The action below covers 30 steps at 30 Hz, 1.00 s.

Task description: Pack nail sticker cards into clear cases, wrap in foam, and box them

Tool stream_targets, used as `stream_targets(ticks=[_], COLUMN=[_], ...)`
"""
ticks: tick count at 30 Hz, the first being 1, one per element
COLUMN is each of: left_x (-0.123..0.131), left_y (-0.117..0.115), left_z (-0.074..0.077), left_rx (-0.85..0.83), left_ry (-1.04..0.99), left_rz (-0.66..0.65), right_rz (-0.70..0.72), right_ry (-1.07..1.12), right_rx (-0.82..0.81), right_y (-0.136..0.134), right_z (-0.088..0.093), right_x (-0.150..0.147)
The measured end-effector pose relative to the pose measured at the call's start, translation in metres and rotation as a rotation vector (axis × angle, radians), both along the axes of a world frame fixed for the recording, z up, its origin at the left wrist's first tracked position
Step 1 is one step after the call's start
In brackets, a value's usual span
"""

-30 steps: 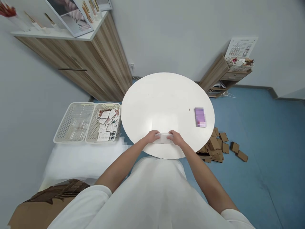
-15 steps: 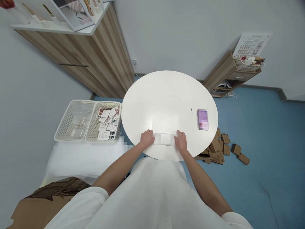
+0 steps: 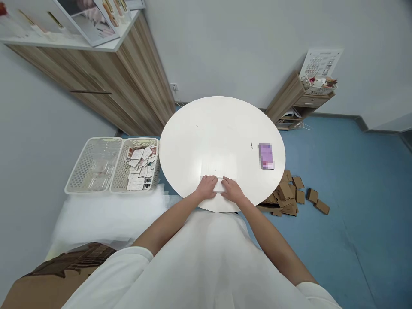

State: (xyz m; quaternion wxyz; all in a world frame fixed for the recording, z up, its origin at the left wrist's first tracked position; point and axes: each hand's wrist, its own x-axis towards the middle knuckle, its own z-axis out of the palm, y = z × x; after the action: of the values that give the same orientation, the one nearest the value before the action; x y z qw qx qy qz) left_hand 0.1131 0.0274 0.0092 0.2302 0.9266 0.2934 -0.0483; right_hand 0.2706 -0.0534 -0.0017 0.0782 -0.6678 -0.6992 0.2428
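Note:
A thin white packing sheet [image 3: 219, 165] lies on the round white table, its near end folded over into a flat bundle [image 3: 219, 185] close to the front edge. My left hand [image 3: 207, 187] is closed over the bundle's left part, fingers curled on its far side. My right hand [image 3: 232, 189] grips the right part the same way. A short stretch of the bundle shows between the two hands; what is inside it is hidden.
A blurred purple pack [image 3: 266, 156] lies on the table's right. Left of the table stand white baskets, one with clear boxes [image 3: 99, 171], one with printed cards [image 3: 140, 167]. White sheets [image 3: 109, 214] are stacked below them. Small brown cartons [image 3: 286, 193] lie on the floor at right.
Both hands have moved inward along the bundle, closer together, and now cover most of it. The camera view has shifted slightly.

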Motion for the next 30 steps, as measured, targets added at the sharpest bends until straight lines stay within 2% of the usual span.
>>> stream_targets(ticks=[5,10,14,19,24,30], left_x=[-0.011,-0.024,-0.026,-0.036,-0.046,-0.046], left_y=[-0.003,-0.02,-0.017,0.008,0.026,0.033], left_z=[0.009,0.005,0.006,0.013,0.003,-0.012], left_rx=[-0.122,-0.171,-0.205,-0.349,-0.45,-0.466], left_ry=[0.01,-0.042,-0.109,-0.23,-0.264,-0.217], left_rz=[-0.039,0.007,0.091,0.174,0.347,0.507], right_rz=[-0.049,-0.046,-0.096,-0.156,-0.258,-0.366], right_ry=[0.136,0.162,0.161,0.235,0.317,0.401], right_rx=[-0.119,-0.206,-0.224,-0.313,-0.306,-0.281], right_y=[-0.018,-0.032,-0.023,0.004,0.022,0.029], right_z=[0.015,0.025,0.031,0.037,0.031,0.012], right_x=[-0.005,-0.009,-0.003,0.012,0.021,0.029])
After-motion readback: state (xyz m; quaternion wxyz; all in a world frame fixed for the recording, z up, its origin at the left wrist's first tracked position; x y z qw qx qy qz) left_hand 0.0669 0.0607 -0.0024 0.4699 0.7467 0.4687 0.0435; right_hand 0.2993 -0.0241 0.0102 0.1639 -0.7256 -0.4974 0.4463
